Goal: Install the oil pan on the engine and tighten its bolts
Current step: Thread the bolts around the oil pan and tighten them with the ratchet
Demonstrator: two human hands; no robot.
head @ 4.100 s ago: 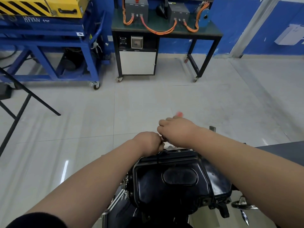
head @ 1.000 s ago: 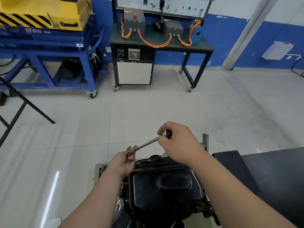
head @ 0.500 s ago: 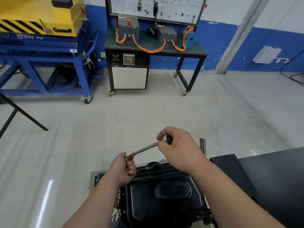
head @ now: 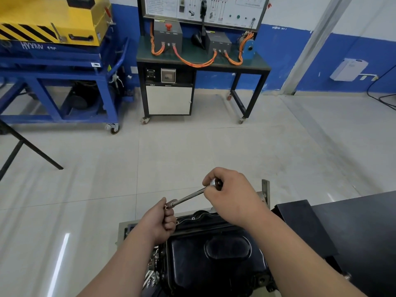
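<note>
**torque_tom:** Where are you at with this one?

**me (driving remotely):** Head cam only. The black oil pan (head: pixel 214 258) is at 6 o'clock in frame, sump-side up and seated on the engine (head: pixel 153 266), so I'd call placement done. We look to be in the bolt stage. My right hand (head: pixel 231 196) is wrapped round the top knob of a chrome socket driver (head: pixel 188 196). My left hand (head: pixel 159 221) pinches the lower tip, just over the pan's 11 o'clock corner.

**torque_tom:** Is the socket on a bolt?

**me:** Can't tell, the fingers hide the tip. I can't count the seated bolts either. There's one small round spot on the flange at 12 o'clock, and the near edges are hidden. My guess is most of the tightening round is left.
</note>
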